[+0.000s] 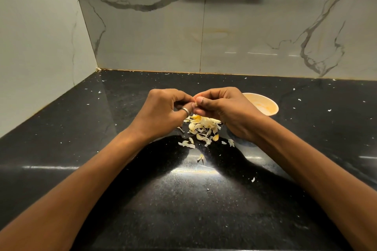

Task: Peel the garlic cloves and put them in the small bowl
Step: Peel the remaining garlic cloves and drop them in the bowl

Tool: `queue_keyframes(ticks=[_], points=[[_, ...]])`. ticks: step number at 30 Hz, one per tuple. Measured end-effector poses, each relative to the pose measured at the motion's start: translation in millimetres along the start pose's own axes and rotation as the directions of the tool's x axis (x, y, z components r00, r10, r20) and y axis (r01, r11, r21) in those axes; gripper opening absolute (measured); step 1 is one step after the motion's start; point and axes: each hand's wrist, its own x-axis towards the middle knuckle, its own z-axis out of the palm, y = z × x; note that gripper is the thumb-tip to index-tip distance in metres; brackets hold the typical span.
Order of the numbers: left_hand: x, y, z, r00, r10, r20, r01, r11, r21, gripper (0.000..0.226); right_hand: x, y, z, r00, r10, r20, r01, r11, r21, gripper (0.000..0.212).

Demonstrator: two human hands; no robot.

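Garlic clove (196, 104): a pale sliver, held in the air above the bench (81, 128) where the two hands meet, most of it covered by fingertips. We cannot make out its long axis, as too little of it shows. Left hand (163, 108): fingers curled, and its grip pinches the clove from the left between thumb and forefinger; there is a ring (186, 111) on the thumb. Right hand (222, 106): also curled, with its grip pinching the same clove from the right, thumbnail up against it. We judge this to be mid-peel, the skin being worked off between the two pinches. Directly below lies a loose heap of skins (202, 126), with stray flakes scattered toward us. The small bowl (273, 104) stands just behind and to the right of the right hand, partly hidden by its knuckles; we cannot read what is in it. So the drop runs rightward and slightly away from the clove, and the right hand is clearly the nearer one to carry it. Something bluish (242, 141) sits under the right wrist; we cannot identify it. Veined marble wall (142, 36) behind.
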Motion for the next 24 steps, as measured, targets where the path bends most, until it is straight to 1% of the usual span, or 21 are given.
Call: queue_keyframes(ticks=[4, 10, 15, 19, 22, 24], points=[[0.8, -0.7, -0.1, 1.000, 0.002, 0.018, -0.002, 1.000, -0.011, 0.013, -0.1, -2.5, 0.3, 0.999, 0.034, -0.009, -0.033, 0.997, 0.064, 0.013], [-2.2, 0.5, 2.8, 0.997, 0.078, 0.018, -0.079, 0.992, 0.102, 0.013, -3.0, -2.0, 4.1, 0.998, 0.054, -0.044, -0.048, 0.990, 0.129, 0.015], [-3.2, 3.7, 6.4, 0.995, 0.098, -0.023, -0.092, 0.977, 0.193, 0.020, -3.5, -2.0, 8.1, 0.994, 0.083, -0.064, -0.064, 0.963, 0.261, 0.014], [-4.3, 6.7, 8.3, 0.994, 0.101, -0.029, -0.091, 0.966, 0.241, 0.019, -5.8, -0.9, 11.3, 0.994, 0.086, -0.064, -0.067, 0.965, 0.253, 0.016], [-3.1, 6.7, 7.5, 0.997, 0.064, -0.040, -0.054, 0.975, 0.214, 0.017, -6.3, -0.5, 14.3, 0.996, 0.073, -0.059, -0.057, 0.970, 0.238, 0.016], [-1.3, 7.2, 6.4, 0.998, -0.015, -0.056, 0.021, 0.994, 0.108, 0.016, -5.7, -1.1, 14.4, 0.996, 0.072, -0.058, -0.056, 0.968, 0.243, 0.017]])
